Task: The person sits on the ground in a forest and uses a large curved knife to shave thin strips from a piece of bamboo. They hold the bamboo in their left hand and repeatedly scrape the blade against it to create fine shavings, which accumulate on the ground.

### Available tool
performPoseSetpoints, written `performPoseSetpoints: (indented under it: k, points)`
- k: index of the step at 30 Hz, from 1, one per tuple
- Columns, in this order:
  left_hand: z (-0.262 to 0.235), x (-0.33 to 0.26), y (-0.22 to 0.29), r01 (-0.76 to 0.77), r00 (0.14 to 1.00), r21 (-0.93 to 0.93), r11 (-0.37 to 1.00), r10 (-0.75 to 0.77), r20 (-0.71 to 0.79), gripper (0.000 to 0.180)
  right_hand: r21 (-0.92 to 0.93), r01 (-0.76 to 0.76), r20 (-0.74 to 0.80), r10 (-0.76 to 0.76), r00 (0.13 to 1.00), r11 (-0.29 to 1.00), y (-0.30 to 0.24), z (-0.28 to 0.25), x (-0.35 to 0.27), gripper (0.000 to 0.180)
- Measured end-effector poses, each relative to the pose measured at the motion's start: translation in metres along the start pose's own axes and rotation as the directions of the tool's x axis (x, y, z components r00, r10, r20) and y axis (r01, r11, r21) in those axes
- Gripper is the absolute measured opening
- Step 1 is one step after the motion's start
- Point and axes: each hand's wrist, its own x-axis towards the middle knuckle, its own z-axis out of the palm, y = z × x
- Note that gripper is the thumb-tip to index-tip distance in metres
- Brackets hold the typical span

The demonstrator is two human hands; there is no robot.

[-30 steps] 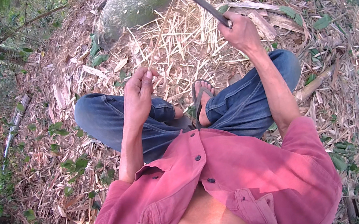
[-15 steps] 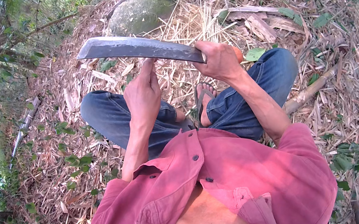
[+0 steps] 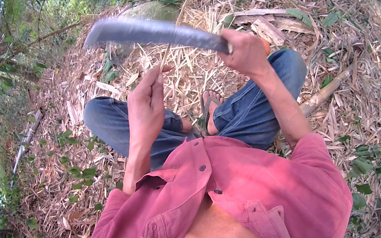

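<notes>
My right hand [image 3: 246, 54] is wrapped round the grip of a machete [image 3: 149, 33], and an orange bit of the handle [image 3: 265, 46] shows past the fist. The broad grey blade points left and is smeared by motion. Between the thumb and fingers of my left hand [image 3: 146, 104] is the near end of a thin pale bamboo strip [image 3: 166, 56]. The strip runs away from me and passes behind the blade, coming out again beyond it. Whether blade and strip touch, I cannot tell.
A large rounded stone [image 3: 155, 11] lies beyond the blade, partly covered by it. Pale slivers [image 3: 196, 54] and dry leaf litter cover the ground around my bent legs [image 3: 267, 96]. A bamboo pole [image 3: 328, 94] lies to the right, split pieces [image 3: 268, 29] farther off, green brush to the left.
The machete has moved away from me and slightly right, its blade now blurred. My left hand has drawn a little toward me, and more of the bamboo strip shows between hand and blade.
</notes>
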Motion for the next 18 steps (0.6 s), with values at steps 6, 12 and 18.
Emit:
performPoseSetpoints:
  k: [6, 12, 18]
  points:
    - [-0.001, -0.009, -0.009, -0.057, 0.998, -0.042, 0.997, 0.058, 0.015, 0.025, -0.018, -0.043, -0.055, 0.042, 0.998, 0.999, 0.032, -0.019, 0.011, 0.018]
    - [-0.001, -0.01, -0.014, 0.002, 0.998, -0.157, 0.988, 0.007, 0.054, 0.025, -0.021, -0.157, 0.01, 0.158, 0.987, 0.987, 0.034, -0.019, 0.016, 0.02]
    - [0.001, 0.002, -0.039, 0.172, 0.975, -0.439, 0.882, -0.088, 0.206, 0.025, 0.11, -0.297, 0.044, 0.294, 0.955, 0.949, 0.048, -0.013, 0.027, 0.031]
